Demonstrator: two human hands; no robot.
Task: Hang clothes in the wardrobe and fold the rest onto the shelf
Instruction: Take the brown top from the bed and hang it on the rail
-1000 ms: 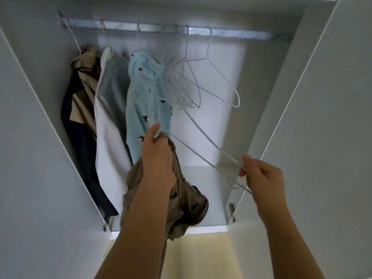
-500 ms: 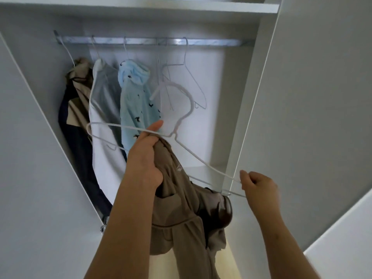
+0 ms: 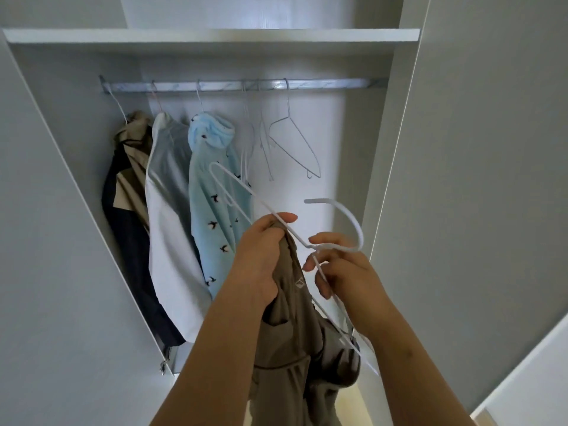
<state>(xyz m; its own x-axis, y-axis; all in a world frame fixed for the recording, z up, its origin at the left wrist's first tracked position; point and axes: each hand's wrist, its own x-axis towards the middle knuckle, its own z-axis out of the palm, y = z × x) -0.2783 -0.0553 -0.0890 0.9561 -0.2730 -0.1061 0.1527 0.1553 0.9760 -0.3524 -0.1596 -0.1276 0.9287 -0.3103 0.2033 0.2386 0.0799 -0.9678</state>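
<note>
Two hands meet in front of an open wardrobe [image 3: 344, 142]. The left hand [image 3: 258, 259] grips a brown garment [image 3: 289, 348] by its upper edge, fingers curled round the bunched cloth and thumb stretched over a wire of the white hanger [image 3: 356, 224]. The right hand [image 3: 350, 275] pinches the hanger at its neck, just under the hook, with its fingers curled round the wire. The hanger is off the rod [image 3: 322, 84] and tilted. One shoulder points up and left across the blue top [image 3: 212, 216], and the other runs down behind the right wrist. The brown garment hangs from the left hand between the two forearms, below the rod and outside the wardrobe. I cannot tell whether any of it is on the hanger. On its cloth, near the right fingers, sits a small white diamond logo [image 3: 299, 283]; no letters can be read in it.

Three pieces hang at the left of the rod: a beige and navy jacket [image 3: 123, 195], then a grey and white top [image 3: 169, 216], then the blue top, printed with small dark birds. To their right, three bare hangers [image 3: 292, 142] hang close together. A white shelf [image 3: 212, 35] spans the wardrobe above the rod. The left door [image 3: 46, 241] and right door [image 3: 476, 179] stand open. A metal hinge [image 3: 164, 362] shows at the foot of the left door.
</note>
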